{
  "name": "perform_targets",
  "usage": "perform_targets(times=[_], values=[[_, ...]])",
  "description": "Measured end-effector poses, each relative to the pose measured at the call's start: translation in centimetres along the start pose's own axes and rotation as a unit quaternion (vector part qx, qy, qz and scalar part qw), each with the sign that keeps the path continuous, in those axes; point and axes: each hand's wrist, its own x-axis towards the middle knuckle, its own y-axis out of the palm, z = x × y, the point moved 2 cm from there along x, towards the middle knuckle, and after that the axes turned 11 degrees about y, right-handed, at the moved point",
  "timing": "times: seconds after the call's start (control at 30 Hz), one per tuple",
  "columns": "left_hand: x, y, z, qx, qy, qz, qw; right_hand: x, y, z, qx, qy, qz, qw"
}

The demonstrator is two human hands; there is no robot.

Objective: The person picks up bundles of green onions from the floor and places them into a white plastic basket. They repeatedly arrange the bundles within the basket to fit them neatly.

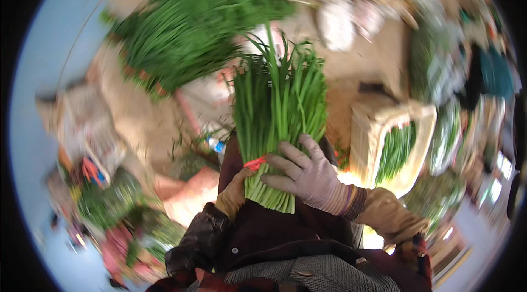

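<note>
A thick bunch of long green leafy stalks, perhaps Chinese chives [284,102], lies upright before me, its pale cut ends towards my body. A red band [255,163] shows around its left side near the lower end. My left hand [234,193], in a tan glove, grips the bunch's lower left edge, thumb just under the band; its other fingers are hidden. My right hand [313,176], in a pale knitted glove, rests on the front of the lower stalks with its fingers spread.
A large heap of green stalks [185,32] lies at the upper left. At right stands a lined box [362,139] with more stalks inside. A bottle [215,144] lies left of my lap. Bagged greens [109,197] are at the lower left. White bundles [335,22] lie beyond.
</note>
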Motion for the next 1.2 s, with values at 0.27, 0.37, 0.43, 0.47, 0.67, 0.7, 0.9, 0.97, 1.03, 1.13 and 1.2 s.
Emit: perform_targets(times=[0.27, 0.37, 0.43, 0.47, 0.67, 0.7, 0.9, 0.97, 1.03, 1.13, 1.2], values=[[5.0, 12.0, 1.5, 0.232, -0.159, 0.097, 0.955, -12.9, -2.3, -3.5, -0.018, 0.180, -0.172, 0.968], [5.7, 17.6, 2.3, 0.328, -0.188, 0.074, 0.923, -16.3, -3.3, -4.0, -0.004, 0.233, -0.246, 0.941], [6.4, 21.1, 4.0, 0.391, -0.194, 0.053, 0.898, -19.5, -4.1, -4.6, -0.003, 0.270, -0.274, 0.923], [7.7, 23.0, 5.9, 0.376, -0.253, 0.077, 0.888, -21.0, -4.5, -5.1, -0.020, 0.297, -0.332, 0.895], [11.4, 33.4, 19.0, 0.573, -0.219, 0.434, 0.660, -33.3, -7.0, -8.0, -0.058, 0.423, -0.418, 0.802], [11.7, 34.7, 22.2, 0.593, -0.186, 0.517, 0.589, -35.9, -7.5, -8.2, -0.057, 0.441, -0.414, 0.794], [14.8, 37.8, 41.5, 0.567, -0.407, 0.387, 0.603, -50.4, -9.5, -8.7, -0.100, 0.550, -0.387, 0.733], [16.0, 37.7, 46.8, 0.598, -0.449, 0.365, 0.555, -53.9, -9.0, -9.1, -0.096, 0.563, -0.401, 0.716], [17.2, 38.6, 50.6, 0.573, -0.353, 0.547, 0.498, -56.2, -7.7, -9.9, -0.097, 0.589, -0.404, 0.693], [20.4, 37.9, 56.0, 0.623, -0.513, 0.336, 0.485, -57.7, -4.6, -12.3, -0.090, 0.625, -0.426, 0.648], [22.9, 38.4, 58.1, 0.625, -0.501, 0.416, 0.430, -58.1, -2.2, -14.4, -0.056, 0.668, -0.418, 0.613]])
